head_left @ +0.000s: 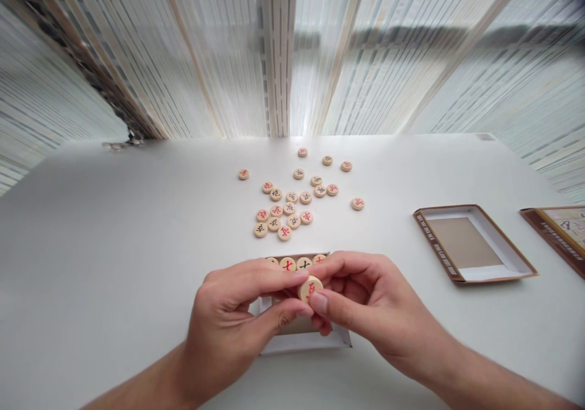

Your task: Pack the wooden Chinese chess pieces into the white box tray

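Observation:
Between the fingertips of both hands is a round wooden Chinese chess piece [310,289] with a red character, held tilted toward me. My left hand [249,303] pinches it from the left, and my right hand [361,297] grips it from the right with the thumb on its edge. Below them lies a small open box [311,341], largely covered by my hands. Along its far side sits a row of pieces, among them a red-marked piece [287,265] and a black-marked piece [304,265].
Loose chess pieces [289,208] with red or black characters lie scattered beyond the box. To the right is a shallow cardboard tray [466,242], and past it a printed brown box part [562,230]. A striped curtain [278,56] hangs at the white table's [137,245] far edge.

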### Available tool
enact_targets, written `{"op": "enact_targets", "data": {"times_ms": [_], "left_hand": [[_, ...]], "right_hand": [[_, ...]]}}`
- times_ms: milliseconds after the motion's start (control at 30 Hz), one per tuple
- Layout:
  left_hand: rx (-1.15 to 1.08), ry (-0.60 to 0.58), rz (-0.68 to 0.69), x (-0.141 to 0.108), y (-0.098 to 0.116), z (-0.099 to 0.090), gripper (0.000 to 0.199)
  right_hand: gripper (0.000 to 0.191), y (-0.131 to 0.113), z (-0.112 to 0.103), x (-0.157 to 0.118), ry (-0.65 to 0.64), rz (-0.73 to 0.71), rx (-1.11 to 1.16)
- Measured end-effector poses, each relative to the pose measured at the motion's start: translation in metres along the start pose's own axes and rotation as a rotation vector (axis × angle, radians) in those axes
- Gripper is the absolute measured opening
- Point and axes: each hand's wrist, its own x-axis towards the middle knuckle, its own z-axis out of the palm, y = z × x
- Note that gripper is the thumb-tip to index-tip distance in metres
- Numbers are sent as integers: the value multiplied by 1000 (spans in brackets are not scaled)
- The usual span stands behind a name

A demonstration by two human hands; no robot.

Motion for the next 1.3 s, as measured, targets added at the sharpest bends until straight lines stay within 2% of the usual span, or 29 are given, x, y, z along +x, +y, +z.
{"op": "enact_targets", "data": {"times_ms": [167, 367, 600, 800, 1033, 1133, 1300], "left_hand": [[-5, 38, -62, -2, -1, 1, 37], [7, 71, -70, -3, -2, 2, 38], [11, 102, -137, -3, 0, 1, 34], [-84, 137, -197, -2, -1, 2, 31], [-201, 87, -264, -2, 1, 4, 31], [-281, 48, -295, -2, 1, 5, 32], [-235, 66, -326, 0, 0, 5, 29]], "right_hand": [[23, 2, -3, 1, 38, -98, -108], [19, 3, -5, 2, 62, -223, -285], [28, 5, -5, 2, 93, -167, -172], [25, 1, -3, 2, 91, -121, -144], [28, -2, -2, 5, 107, -58, -111], [28, 0, -3, 4, 92, -70, -129], [19, 3, -8, 3, 43, -175, -167]]}}
